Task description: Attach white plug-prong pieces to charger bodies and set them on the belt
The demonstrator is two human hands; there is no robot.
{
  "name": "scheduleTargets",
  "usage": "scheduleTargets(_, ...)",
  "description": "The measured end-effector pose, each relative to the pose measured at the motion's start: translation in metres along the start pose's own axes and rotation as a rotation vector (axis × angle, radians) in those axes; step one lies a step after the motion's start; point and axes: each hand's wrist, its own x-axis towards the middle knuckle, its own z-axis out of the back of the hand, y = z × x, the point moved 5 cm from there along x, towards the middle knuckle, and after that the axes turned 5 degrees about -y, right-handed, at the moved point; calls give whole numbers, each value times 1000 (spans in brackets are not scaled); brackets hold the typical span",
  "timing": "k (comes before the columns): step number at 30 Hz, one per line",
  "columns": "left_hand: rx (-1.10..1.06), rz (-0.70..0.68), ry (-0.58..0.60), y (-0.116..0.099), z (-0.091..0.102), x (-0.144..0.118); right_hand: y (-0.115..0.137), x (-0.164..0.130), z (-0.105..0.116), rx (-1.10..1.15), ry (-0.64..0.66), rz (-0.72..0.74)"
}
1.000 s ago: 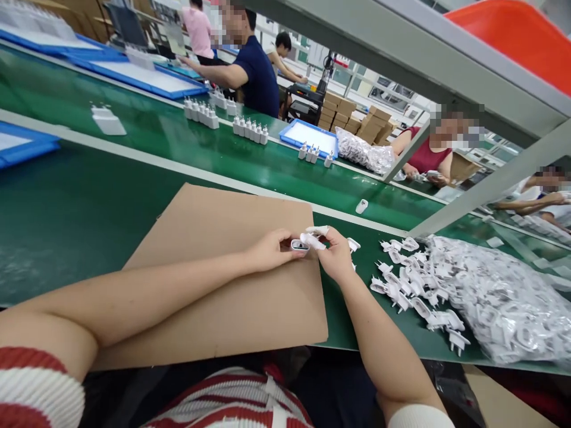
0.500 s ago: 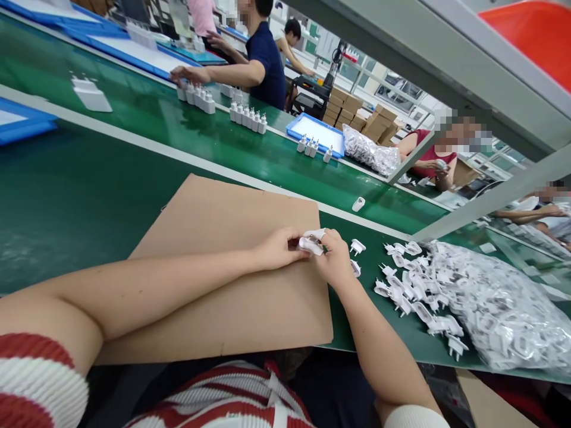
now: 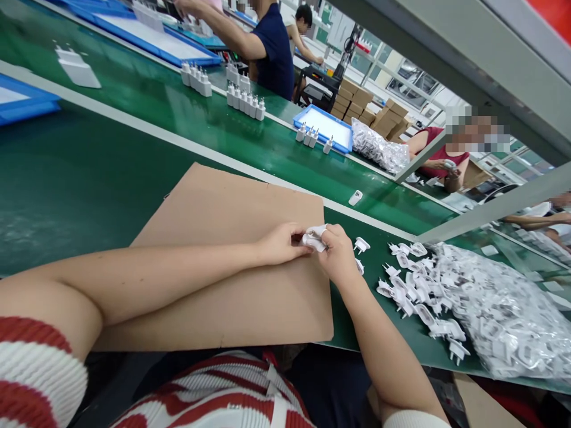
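Observation:
My left hand [image 3: 282, 243] and my right hand [image 3: 338, 255] meet at the right edge of a brown cardboard sheet [image 3: 232, 261] on the green bench. Both pinch one small white plug part [image 3: 313, 239] between their fingertips; the fingers cover most of it. My right fingertips wear white finger cots. Just right of my right hand lie two loose plug parts [image 3: 360, 244], and further right a spread pile of white plug parts [image 3: 417, 288] beside a clear bag full of them [image 3: 504, 315].
A green conveyor belt [image 3: 187, 119] runs behind the bench with rows of white chargers [image 3: 243, 102], a lone white piece [image 3: 355, 197] and blue trays [image 3: 323, 128]. Other people work across the belt. A grey metal frame bar [image 3: 482, 208] slants overhead at right.
My hands have stayed together on the plug part, pressing it closer; the white shell seen in my left fingers a second ago is now hidden. The view has tilted, and a person opposite has moved an arm.

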Motion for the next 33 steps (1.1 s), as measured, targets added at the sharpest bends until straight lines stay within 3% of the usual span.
scheduleTargets(3, 159, -45, 0, -4, -2, -6, -1, 0, -1, -30, -23, -39)
scheduleTargets(10, 784, -358, -30, -11, -10, -24, 0, -7, -2, -50, -97, -79)
scheduleTargets(14, 1019, -418, 23, -14, -12, -23, 0, -6, -3, -19, -110, -68)
scheduleTargets(17, 1001, -359, 65, -18, -9, -22, -1, -7, -4, 3, -111, -135)
scheduleTargets(21, 606, -263, 94, -18, -2, -14, -4, -10, -3, 177, -129, -248)
scheduleTargets(23, 441, -211, 140, -13, 0, -2, -9, -9, 3, 235, -112, -274)
scheduleTargets(25, 362, -171, 133, -7, 4, 20, -19, -9, 18, 125, -111, -305)
scheduleTargets(27, 365, -117, 38, 2, 14, 52, -37, -13, 36, -133, -80, -403)
scheduleTargets(29, 442, -12, -102, 13, 29, 89, -59, -21, 48, -381, 53, -581)
scheduleTargets(31, 533, 99, -227, 24, 45, 125, -80, -32, 53, -485, 230, -744)
scheduleTargets(33, 586, 166, -306, 33, 58, 155, -92, -37, 53, -472, 327, -800)
